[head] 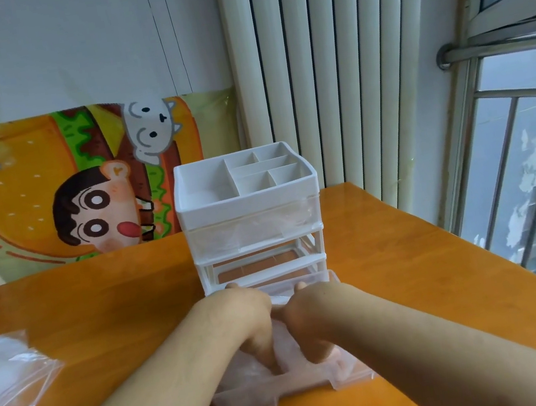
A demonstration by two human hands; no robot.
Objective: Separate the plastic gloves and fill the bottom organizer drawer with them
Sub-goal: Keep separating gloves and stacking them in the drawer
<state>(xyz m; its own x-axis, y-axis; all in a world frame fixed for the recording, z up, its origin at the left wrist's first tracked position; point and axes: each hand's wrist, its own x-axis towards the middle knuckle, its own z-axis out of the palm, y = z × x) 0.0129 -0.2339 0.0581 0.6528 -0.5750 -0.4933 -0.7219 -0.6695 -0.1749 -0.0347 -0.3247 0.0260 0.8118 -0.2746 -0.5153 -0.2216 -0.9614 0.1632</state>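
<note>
Head view: two bare hands press thin plastic gloves (pixel 282 348) down into the bottom organizer drawer (pixel 289 390), which is pulled well out in front of the white desktop organizer (pixel 250 212) on an orange surface (pixel 106 298). The left hand (pixel 245 315) and right hand (pixel 306 312) sit side by side, almost touching, fingers curled down into the clear film; whether they pinch it or only push on it cannot be told. The gloves lie inside the drawer, just in front of the organizer's base. A clear plastic bag (pixel 10 380) lies well to the organizer's left, near the surface's edge.

The film looks nearly weightless, soft and slippery, likely to spring back up and cling to skin, so flat, spread fingers pressing on the middle of the wad would serve better than a pinch at one corner. The drawer itself looks light and rigid, with a recessed pull at its front wall, and could slide or tip if leaned on.

Open surface lies to either side of the organizer. Above the pulled-out drawer, the middle slot (pixel 262 265) stands empty of its drawer and the top drawer (pixel 253 229) is closed. Any film standing proud of the drawer's rim may snag on the frame.
</note>
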